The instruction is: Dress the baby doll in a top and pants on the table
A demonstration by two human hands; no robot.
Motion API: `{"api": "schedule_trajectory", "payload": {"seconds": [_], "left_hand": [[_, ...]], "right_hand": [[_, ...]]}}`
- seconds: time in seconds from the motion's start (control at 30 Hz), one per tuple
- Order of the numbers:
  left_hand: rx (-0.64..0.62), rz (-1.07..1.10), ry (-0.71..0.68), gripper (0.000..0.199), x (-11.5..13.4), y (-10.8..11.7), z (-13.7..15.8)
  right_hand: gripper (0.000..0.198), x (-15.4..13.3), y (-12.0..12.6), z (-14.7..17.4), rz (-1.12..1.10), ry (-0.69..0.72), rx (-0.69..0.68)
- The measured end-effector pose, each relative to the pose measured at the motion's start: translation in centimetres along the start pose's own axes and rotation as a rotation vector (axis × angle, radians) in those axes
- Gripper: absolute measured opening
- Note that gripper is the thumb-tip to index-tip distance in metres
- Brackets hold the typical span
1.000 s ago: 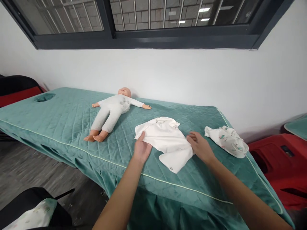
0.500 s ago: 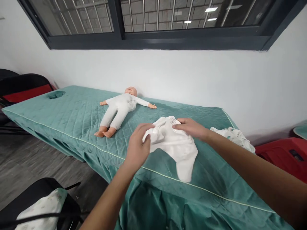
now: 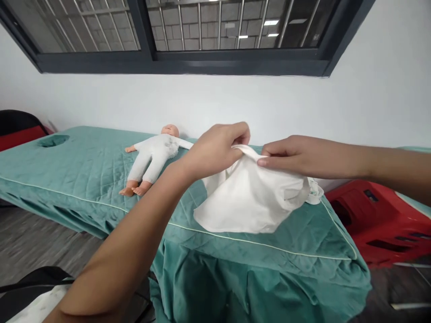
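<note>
A white baby garment [image 3: 249,202] hangs from both my hands over the near side of the green bed [image 3: 90,166]. My left hand [image 3: 220,148] pinches its top edge, the fingers curled over the cloth. Close by on the right, my right hand [image 3: 286,154] grips the same edge between thumb and fingers. The lower part of the garment spreads out wide above the quilted cover. To the left lies a baby doll [image 3: 153,154] in a white suit, on its back with arms spread. My left forearm passes in front of the bed near the doll's feet.
A patterned cloth [image 3: 314,192] lies at the bed's right end, partly hidden by the garment. Beyond it is a red plastic chair [image 3: 380,224]. A black chair holding white cloth [image 3: 43,303] stands at the lower left. The wall and barred window [image 3: 215,27] rise behind the bed.
Both hands have lifted and turned the garment, which now hangs opened out from its top edge. My left hand has moved up and right. The view has shifted to the right.
</note>
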State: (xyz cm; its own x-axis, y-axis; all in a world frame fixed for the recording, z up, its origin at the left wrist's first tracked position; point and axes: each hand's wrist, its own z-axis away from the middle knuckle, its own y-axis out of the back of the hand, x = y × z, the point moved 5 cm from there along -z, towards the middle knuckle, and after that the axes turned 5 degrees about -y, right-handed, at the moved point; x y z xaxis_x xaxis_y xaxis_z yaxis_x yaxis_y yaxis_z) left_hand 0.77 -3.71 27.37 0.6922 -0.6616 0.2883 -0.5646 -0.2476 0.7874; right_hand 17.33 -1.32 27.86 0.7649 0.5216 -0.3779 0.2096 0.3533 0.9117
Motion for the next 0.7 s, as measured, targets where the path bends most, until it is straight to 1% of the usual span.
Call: {"api": "schedule_trajectory", "payload": {"seconds": [0.07,0.17,0.23,0.33,0.43,0.5,0.6,0.7], "left_hand": [[0.063,-0.166,-0.038,0.020,1.0,0.9,-0.5],[0.150,-0.450,-0.015,0.031,1.6,2.0,-0.6],[0.186,-0.588,0.032,0.034,1.6,2.5,-0.1],[0.256,-0.636,0.099,0.038,1.2,2.9,1.0],[0.298,-0.595,0.129,0.038,1.1,2.7,1.5],[0.280,-0.570,0.117,0.035,1.4,2.4,1.2],[0.239,-0.547,0.083,0.034,1.8,2.1,0.6],[0.245,-0.542,0.095,0.034,1.3,2.4,0.5]], "right_hand": [[0.038,0.2,1.3,-0.1,0.160,-0.071,0.155],[0.026,0.5,3.5,-0.1,0.400,-0.211,0.419],[0.022,0.8,4.3,0.0,0.531,-0.267,0.506],[0.025,1.2,4.0,0.2,0.633,-0.251,0.558],[0.028,0.5,2.6,0.2,0.619,-0.173,0.592],[0.028,-0.5,1.5,-0.2,0.596,-0.125,0.598],[0.027,-1.4,0.5,-1.3,0.608,-0.096,0.604],[0.029,-0.8,0.4,-2.4,0.648,-0.118,0.602]]}}
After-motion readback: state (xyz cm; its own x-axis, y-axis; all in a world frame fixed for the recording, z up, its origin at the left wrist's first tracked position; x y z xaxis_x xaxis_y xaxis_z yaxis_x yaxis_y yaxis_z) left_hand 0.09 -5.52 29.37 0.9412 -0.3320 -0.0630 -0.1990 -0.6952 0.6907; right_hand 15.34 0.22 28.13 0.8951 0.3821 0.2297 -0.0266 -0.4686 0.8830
